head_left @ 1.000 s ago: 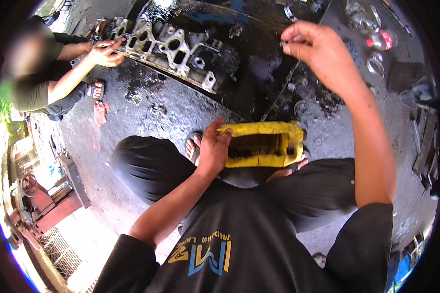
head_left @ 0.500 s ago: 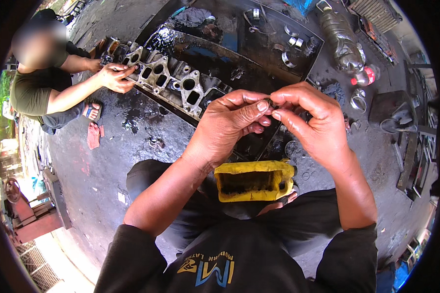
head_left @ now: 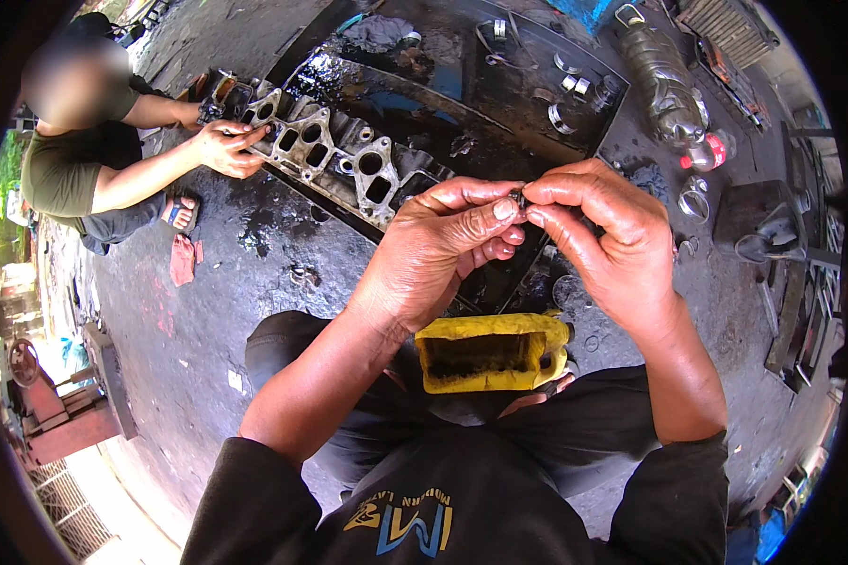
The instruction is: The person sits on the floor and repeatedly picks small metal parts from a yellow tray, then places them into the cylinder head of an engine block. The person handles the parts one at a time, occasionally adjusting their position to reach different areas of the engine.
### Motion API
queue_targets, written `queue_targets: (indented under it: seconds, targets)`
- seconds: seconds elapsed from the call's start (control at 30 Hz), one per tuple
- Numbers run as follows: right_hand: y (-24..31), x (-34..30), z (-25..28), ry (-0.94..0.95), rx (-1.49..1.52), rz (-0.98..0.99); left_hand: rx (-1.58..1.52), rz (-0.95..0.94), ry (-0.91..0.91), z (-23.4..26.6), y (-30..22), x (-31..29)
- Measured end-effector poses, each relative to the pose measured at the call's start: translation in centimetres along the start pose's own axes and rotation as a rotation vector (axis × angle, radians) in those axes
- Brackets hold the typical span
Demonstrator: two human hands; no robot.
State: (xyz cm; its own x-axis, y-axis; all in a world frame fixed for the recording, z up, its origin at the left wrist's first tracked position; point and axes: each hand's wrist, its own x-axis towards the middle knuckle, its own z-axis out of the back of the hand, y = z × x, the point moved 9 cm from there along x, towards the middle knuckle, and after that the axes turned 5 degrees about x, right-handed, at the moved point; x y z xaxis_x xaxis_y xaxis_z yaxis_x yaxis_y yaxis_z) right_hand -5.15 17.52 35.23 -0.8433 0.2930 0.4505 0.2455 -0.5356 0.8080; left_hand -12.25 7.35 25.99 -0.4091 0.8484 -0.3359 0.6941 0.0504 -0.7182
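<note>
Between the fingertips of both hands is a small dark metal part (head_left: 519, 200), mostly covered by the fingers, so its kind does not show. My left hand (head_left: 438, 240) pinches it with the thumb on top. From the other side, the thumb and forefinger of my right hand (head_left: 605, 221) grip it too. Below the hands, a cut-open yellow plastic jug (head_left: 485, 326) with a dirty inside lies between my legs. Just beyond my left hand, a grey engine cylinder head (head_left: 347, 169) rests across the edge of a wide oily metal tray (head_left: 601, 132).
At the left a co-worker's hand (head_left: 228, 148) touches the cylinder head's far end. Several curved metal shells (head_left: 561, 118) lie in the tray. A large plastic bottle (head_left: 667, 89), a red-labelled bottle (head_left: 709, 151) and a dark metal box (head_left: 759, 218) stand on the right. A red rag (head_left: 183, 260) lies on the floor.
Both my hands keep their pinch on the small part, with the right fingers shifted slightly. The view has moved a little; the co-worker's hands stay at the cylinder head.
</note>
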Motion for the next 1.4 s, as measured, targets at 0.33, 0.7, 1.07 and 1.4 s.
queue_targets:
  seconds: [0.33,0.7,1.07,1.4]
  targets:
    - [0.6,-0.1,0.2,0.032,-0.046,0.05,0.062,-0.005,0.006,-0.5,0.6,-0.2]
    - [0.5,0.2,0.0,0.025,-0.076,0.082,0.137,-0.007,0.013,-0.5,0.2,0.3]
    - [-3.6,-1.6,-0.9,0.222,-0.033,-0.159,0.184,0.203,0.038,0.9,3.5,1.4]
    - [-10.7,-4.7,0.3,0.537,-0.475,-0.54,2.212,0.327,0.408,7.5,18.8,-2.9]
